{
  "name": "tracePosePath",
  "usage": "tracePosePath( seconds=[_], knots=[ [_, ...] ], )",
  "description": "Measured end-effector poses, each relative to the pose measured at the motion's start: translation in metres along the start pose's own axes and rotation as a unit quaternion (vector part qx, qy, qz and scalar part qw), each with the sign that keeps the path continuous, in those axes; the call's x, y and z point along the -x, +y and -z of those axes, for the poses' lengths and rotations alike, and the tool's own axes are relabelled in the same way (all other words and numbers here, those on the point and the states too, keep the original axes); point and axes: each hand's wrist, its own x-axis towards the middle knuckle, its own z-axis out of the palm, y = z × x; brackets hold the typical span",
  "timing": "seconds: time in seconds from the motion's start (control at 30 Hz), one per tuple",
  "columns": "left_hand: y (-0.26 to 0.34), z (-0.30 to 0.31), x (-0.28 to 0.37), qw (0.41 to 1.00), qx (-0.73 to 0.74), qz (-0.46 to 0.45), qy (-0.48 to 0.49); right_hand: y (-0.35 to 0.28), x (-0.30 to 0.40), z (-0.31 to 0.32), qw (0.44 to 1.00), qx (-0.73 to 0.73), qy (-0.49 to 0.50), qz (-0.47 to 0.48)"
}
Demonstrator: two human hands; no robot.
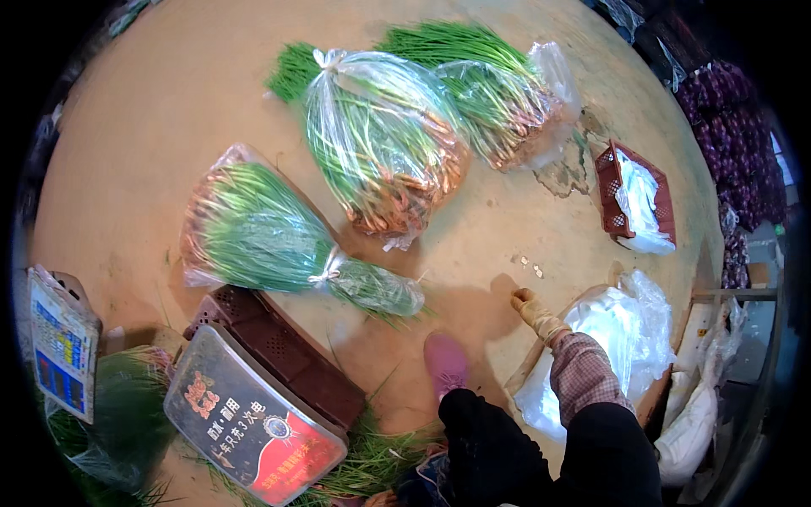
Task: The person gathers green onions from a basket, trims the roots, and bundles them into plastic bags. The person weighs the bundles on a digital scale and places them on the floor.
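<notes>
My right hand (535,314), in a yellowish glove, hangs over the floor with its fingers curled together. Nothing shows between them. Beside its wrist is a pile of clear plastic bags (599,329), partly covered by my checked sleeve. My left hand is not plainly in view. Ahead on the floor lie a tied clear bag of green onions (386,139) and another bag of green onions (500,95) with its leaves sticking out. Left of my pink shoe (445,361) is a third tied bag of green onions (266,228), its roots pointing away from me.
A bench scale's platform (253,412) stands near left, its display (63,355) further left. Behind the platform is a brown plastic crate (279,348). Loose green leaves (374,456) litter the floor. At right are a red crate with plastic bags (605,190) and purple net sacks (728,139).
</notes>
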Motion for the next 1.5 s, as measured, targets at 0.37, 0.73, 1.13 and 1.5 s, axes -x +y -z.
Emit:
tracePosePath(
  seconds=[0.37, 0.73, 1.13, 1.5],
  knots=[
    [-0.095, 0.061, -0.051, 0.985, 0.062, 0.158, -0.019, -0.135, -0.082, 0.085, 0.936, 0.192, 0.189, 0.225],
    [0.050, -0.017, 0.066, 0.977, 0.096, 0.173, 0.080, -0.052, 0.116, 0.061, 0.998, 0.055, 0.023, 0.022],
    [0.358, -0.202, 0.165, 0.982, -0.062, -0.104, 0.146, -0.107, 0.278, 0.192, 0.927, -0.219, 0.008, -0.304],
    [0.519, -0.370, 0.109, 0.998, -0.044, -0.031, -0.014, -0.145, 0.207, 0.290, 0.888, -0.316, 0.076, -0.326]
  ],
)
